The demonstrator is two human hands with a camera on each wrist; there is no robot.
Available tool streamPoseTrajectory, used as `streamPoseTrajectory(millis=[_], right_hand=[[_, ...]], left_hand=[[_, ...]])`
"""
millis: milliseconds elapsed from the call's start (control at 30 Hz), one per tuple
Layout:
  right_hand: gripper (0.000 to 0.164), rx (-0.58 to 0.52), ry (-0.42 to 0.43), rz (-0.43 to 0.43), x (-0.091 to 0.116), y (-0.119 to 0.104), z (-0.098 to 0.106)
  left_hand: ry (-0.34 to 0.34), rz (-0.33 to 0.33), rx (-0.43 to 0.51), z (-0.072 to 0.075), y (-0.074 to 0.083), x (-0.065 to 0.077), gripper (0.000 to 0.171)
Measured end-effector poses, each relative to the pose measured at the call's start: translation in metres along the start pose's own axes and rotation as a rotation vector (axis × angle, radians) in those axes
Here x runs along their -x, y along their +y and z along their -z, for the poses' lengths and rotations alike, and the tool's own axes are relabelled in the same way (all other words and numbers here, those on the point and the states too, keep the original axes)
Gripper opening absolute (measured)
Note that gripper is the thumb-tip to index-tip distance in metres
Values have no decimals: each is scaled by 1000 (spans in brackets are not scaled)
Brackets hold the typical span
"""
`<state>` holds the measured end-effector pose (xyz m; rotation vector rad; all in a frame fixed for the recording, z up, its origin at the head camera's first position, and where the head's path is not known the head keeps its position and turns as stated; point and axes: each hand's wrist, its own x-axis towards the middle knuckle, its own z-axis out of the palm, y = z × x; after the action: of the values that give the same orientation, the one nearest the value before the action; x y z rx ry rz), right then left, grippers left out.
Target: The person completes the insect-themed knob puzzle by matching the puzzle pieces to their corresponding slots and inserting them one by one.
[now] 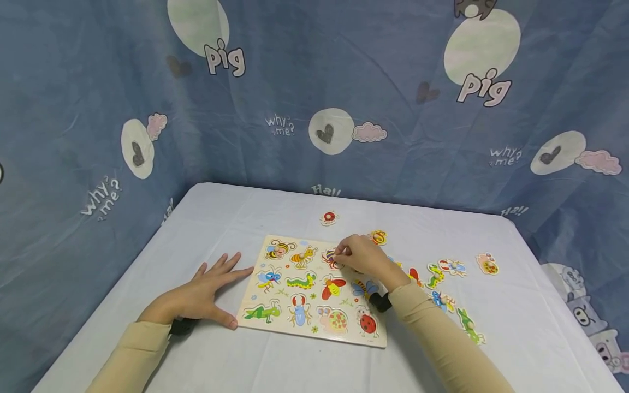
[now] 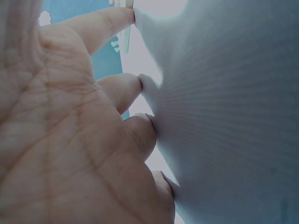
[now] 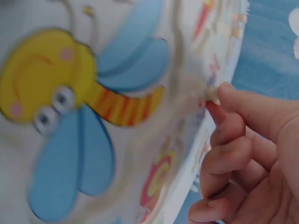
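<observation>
A wooden insect puzzle board (image 1: 314,295) lies on the table, its pictures facing up. Over the spider picture near its back edge, my right hand (image 1: 366,256) pinches the small knob of a puzzle piece (image 1: 330,260) between thumb and forefinger. The right wrist view shows that knob (image 3: 213,95) at the fingertips, while the other fingers curl below it. Whether the piece sits fully in its recess cannot be seen. My left hand (image 1: 206,292) rests on the table with fingers spread, its forefinger and thumb at the board's left edge. In the left wrist view its palm (image 2: 70,126) shows nothing held.
A red bug piece (image 1: 329,218) lies behind the board, and a snail piece (image 1: 379,237) behind my right hand. Several loose pieces lie to the right, including a caterpillar (image 1: 435,276), a stag beetle (image 1: 453,267) and a grasshopper (image 1: 469,326). A blue curtain (image 1: 275,164) hangs behind the white table (image 1: 236,213).
</observation>
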<state>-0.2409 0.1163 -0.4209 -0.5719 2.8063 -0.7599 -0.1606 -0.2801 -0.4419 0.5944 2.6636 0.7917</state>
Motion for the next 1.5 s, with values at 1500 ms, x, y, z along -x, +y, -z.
streamPoseTrajectory(millis=[1500], right_hand=[[21, 159, 85, -237, -5, 65, 50]], left_hand=[[0, -13, 14, 0, -1, 0, 121]])
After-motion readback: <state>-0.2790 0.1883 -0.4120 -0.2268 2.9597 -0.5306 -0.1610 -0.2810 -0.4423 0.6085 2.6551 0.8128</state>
